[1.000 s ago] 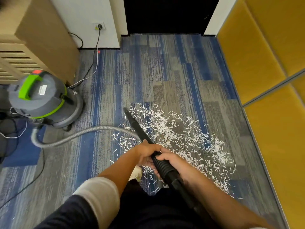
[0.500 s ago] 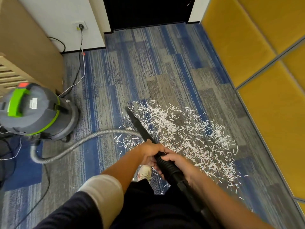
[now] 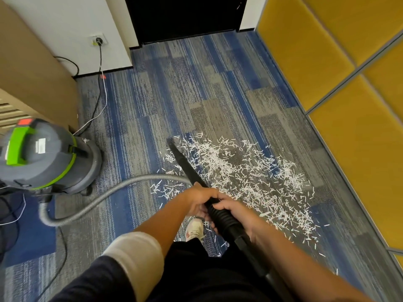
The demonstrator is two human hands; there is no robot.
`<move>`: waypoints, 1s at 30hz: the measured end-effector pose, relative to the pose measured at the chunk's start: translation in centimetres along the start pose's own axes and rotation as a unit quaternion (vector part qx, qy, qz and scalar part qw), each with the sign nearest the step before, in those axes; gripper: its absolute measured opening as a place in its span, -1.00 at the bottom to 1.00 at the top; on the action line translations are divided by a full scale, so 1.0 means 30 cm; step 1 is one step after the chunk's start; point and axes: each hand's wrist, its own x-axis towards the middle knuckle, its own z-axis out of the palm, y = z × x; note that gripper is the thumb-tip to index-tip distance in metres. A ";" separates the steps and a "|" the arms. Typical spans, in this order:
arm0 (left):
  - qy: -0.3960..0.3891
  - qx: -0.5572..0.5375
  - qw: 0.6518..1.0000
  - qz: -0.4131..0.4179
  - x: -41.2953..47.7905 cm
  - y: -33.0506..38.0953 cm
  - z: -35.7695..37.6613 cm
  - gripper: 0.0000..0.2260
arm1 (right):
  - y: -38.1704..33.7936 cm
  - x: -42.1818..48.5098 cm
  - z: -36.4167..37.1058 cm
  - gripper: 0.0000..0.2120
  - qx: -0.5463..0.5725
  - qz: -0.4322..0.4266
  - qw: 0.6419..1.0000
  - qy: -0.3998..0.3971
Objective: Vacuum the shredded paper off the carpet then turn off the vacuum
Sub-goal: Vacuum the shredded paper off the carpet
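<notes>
Both hands are gripping the wand [image 3: 185,164]: the left hand [image 3: 196,200] is curling round it in front, the right hand [image 3: 237,212] just behind on the ribbed cuff. The wand's long axis is running forward and slightly leftward, its tip at the far-left edge of the shredded paper [image 3: 250,182] on the carpet [image 3: 196,94]. The paper is lying ahead and rightward of the hands, nearer the right one; a rightward sweep is probably needed. The vacuum [image 3: 43,160] is standing well apart, leftward.

Worn: navy sleeve [image 3: 93,280] over cream cuff [image 3: 137,251] on the left arm; black trousers [image 3: 196,269]; pale sneaker [image 3: 194,227].
</notes>
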 end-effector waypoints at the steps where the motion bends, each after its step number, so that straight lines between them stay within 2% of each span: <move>1: 0.000 0.003 1.000 -0.005 -0.002 -0.003 -0.013 -0.64 | 0.003 0.008 0.008 -0.60 0.000 0.004 1.000 -0.002; 9: -0.001 0.016 1.000 -0.013 0.032 0.013 -0.002 -0.50 | 0.015 0.022 -0.003 -0.63 0.044 -0.003 0.999 0.016; 11: -0.021 0.023 0.999 -0.017 0.039 0.027 0.020 -0.57 | 0.017 0.009 -0.016 -0.65 0.059 -0.006 0.998 0.026; 15: -0.045 0.051 0.997 -0.032 0.019 0.056 0.041 -0.89 | 0.023 -0.011 -0.024 -0.66 0.086 -0.017 0.996 0.034; 20: -0.050 0.080 0.995 -0.027 0.008 0.052 0.031 -0.82 | 0.034 -0.014 -0.004 -0.69 0.101 -0.041 0.994 0.028; 23: -0.035 0.078 0.996 -0.024 0.017 0.043 0.022 -0.93 | 0.041 -0.013 0.006 -0.69 0.103 -0.037 0.994 0.030; 24: -0.034 0.077 0.996 -0.020 0.019 0.039 0.023 -0.91 | 0.043 -0.013 0.008 -0.68 0.103 -0.036 0.994 0.031; 26: -0.029 0.069 0.997 -0.015 0.035 0.027 0.023 -0.73 | 0.047 -0.013 0.005 -0.67 0.103 -0.039 0.993 0.034; 27: -0.033 0.063 0.997 -0.016 0.036 0.026 0.024 -0.73 | 0.049 -0.012 0.002 -0.67 0.104 -0.038 0.993 0.036; 30: -0.045 0.056 0.997 -0.025 0.031 0.029 0.025 -0.89 | 0.050 -0.014 0.000 -0.66 0.110 -0.036 0.993 0.032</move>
